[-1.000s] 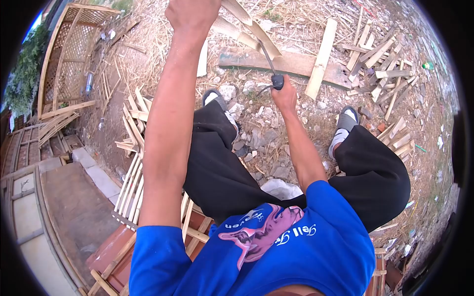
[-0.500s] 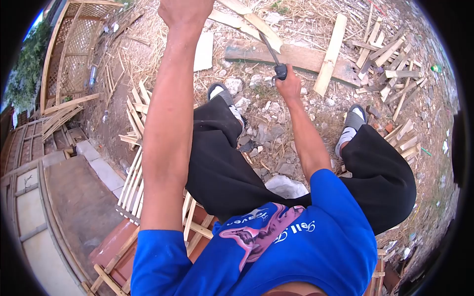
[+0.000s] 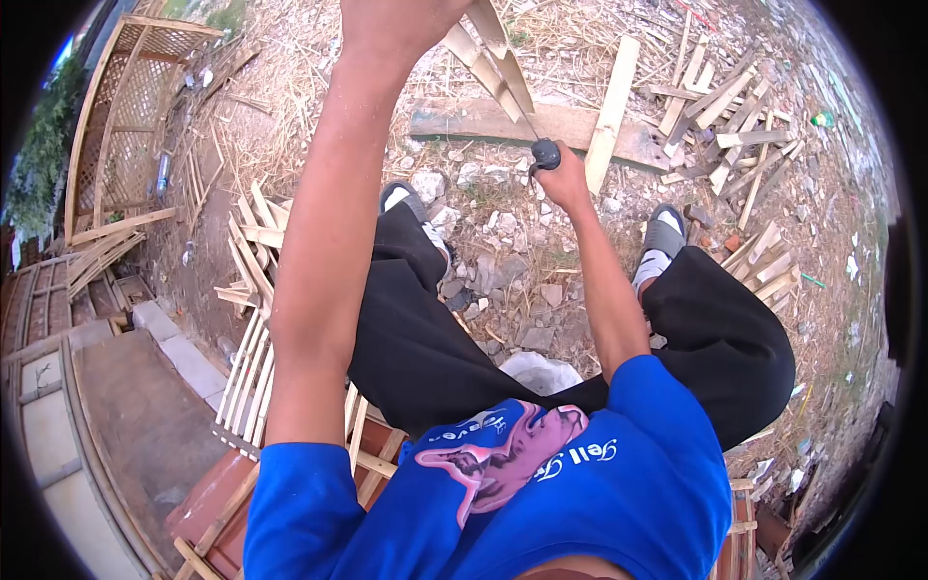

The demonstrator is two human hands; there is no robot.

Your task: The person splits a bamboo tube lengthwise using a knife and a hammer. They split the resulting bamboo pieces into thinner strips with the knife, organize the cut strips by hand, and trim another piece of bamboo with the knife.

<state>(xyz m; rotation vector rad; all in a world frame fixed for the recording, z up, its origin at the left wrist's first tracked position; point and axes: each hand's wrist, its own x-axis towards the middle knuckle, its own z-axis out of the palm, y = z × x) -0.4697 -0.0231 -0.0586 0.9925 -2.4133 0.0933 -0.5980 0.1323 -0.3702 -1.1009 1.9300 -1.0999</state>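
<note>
I've got R hand point(image 3: 567, 180) fingers clamped round black-handled tool point(image 3: 546, 154), prob. for control, aimed at low end of wood strips point(image 3: 477, 59) slanting over plank point(image 3: 449, 120). L hand point(image 3: 398, 27) at their upper end, prob. steadying; fingers out of frame, can't tell grip.

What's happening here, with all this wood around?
A person's right hand grips a dark-handled tool, its thin end by the lower end of some wooden strips. The left hand is beside their upper part, fingers out of frame. A plank lies on the ground, scattered wood pieces to its right.
</note>
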